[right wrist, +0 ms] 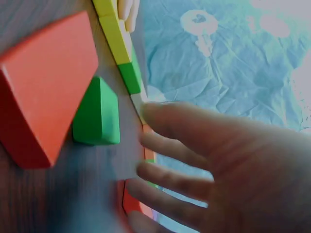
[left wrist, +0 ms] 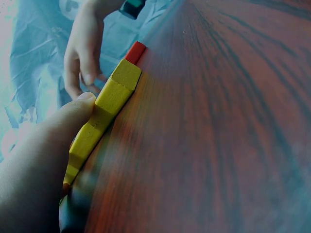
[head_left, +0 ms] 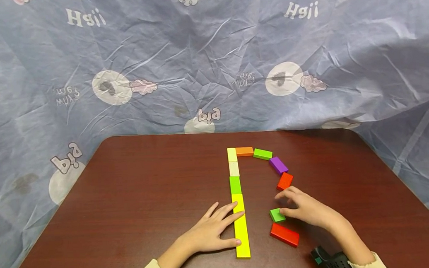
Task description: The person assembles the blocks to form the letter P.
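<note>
My left hand (head_left: 208, 233) lies with spread fingers on the long yellow blocks (head_left: 243, 248), its thumb against their near part. Upward from them a green block (head_left: 235, 185), a cream block (head_left: 233, 168) and a pale yellow block (head_left: 232, 154) continue the straight line. Over on the right, my right hand (head_left: 311, 210) hovers with loosely bent fingers beside a small green block (head_left: 276, 215). The right wrist view shows a gap between its thumb and that green block (right wrist: 99, 114). A red block (head_left: 284, 234) lies just nearer than the small green one.
From the line's top, an orange block (head_left: 245, 152), a green block (head_left: 263, 154), a purple block (head_left: 278, 165) and a red block (head_left: 285, 181) curve rightward and down. All lie on a dark brown table (head_left: 147, 188). A patterned grey-blue cloth (head_left: 194, 60) hangs behind it.
</note>
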A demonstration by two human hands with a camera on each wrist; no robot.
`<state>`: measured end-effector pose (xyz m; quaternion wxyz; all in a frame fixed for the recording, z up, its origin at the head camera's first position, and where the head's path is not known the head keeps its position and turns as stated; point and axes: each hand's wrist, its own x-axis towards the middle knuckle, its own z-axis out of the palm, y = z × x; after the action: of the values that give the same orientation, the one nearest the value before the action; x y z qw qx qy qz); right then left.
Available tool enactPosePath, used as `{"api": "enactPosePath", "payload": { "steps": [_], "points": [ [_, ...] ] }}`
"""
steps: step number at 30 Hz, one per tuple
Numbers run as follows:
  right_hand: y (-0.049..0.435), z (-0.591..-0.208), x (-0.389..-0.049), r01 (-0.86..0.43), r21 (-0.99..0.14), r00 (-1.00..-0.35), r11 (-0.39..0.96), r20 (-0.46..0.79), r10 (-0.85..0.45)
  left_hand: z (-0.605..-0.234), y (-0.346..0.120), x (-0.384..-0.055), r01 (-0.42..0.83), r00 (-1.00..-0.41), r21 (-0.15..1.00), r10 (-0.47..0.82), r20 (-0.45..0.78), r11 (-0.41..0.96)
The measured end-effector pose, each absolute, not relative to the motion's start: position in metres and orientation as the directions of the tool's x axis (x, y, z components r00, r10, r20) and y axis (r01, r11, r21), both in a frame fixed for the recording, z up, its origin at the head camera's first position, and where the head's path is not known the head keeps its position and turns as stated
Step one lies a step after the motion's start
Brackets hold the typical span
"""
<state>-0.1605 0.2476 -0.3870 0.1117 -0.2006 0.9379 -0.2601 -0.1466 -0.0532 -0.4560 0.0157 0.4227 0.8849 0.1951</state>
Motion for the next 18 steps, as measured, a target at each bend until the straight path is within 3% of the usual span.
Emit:
{"api": "enactPosePath", "payload": {
  "steps": [4, 7, 18],
  "points": [
    [0.246, -0.385, -0.152, -0.383, -0.565, -0.817, 0.731, -0.163, -0.554, -0.456, -0.053, -0.147, 0.74, -0.643, 0.36, 0.754, 0.133, 0.568],
    [0.241, -0.386, -0.152, -0.386, -0.572, -0.796, 0.723, -0.19, -0.575, -0.456, -0.054, -0.147, 0.74, -0.643, 0.358, 0.755, 0.129, 0.569],
    [0.202, -0.406, -0.183, -0.363, -0.484, -0.913, 0.796, 0.013, -0.408, -0.456, -0.053, -0.147, 0.733, -0.646, 0.37, 0.754, 0.117, 0.57]
  ]
}}
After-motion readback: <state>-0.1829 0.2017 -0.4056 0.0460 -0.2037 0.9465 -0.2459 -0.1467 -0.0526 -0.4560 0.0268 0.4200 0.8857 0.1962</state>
